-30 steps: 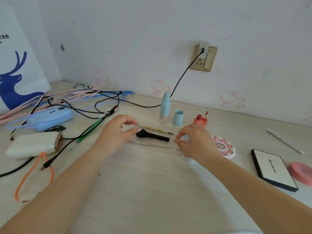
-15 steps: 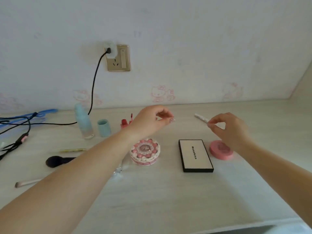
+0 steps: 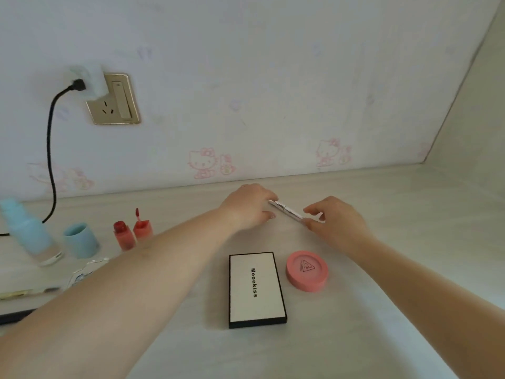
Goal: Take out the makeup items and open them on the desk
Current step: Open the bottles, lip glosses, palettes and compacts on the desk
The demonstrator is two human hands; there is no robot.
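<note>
A slim white makeup pen [image 3: 287, 211] lies near the back of the desk [image 3: 382, 310]. My left hand [image 3: 250, 206] pinches its far left end and my right hand [image 3: 332, 221] pinches its near right end. In front of them a white, black-edged palette [image 3: 255, 288] lettered "Mooekiss" lies shut, with a round pink compact [image 3: 307, 270] beside it on the right. At the left stand an opened red lip gloss tube [image 3: 124, 236] and its wand cap [image 3: 142, 227].
A blue bottle [image 3: 30, 233] and its blue cap [image 3: 80, 239] stand at the far left, next to a clear wrapper [image 3: 86, 272] and a gold pencil [image 3: 27, 292]. A black cable [image 3: 50, 149] hangs from the wall socket [image 3: 114, 101]. The wall corner closes the desk's right end.
The view has swung right, away from the brushes. Both hands moved to the white pen at the back and now hold its two ends.
</note>
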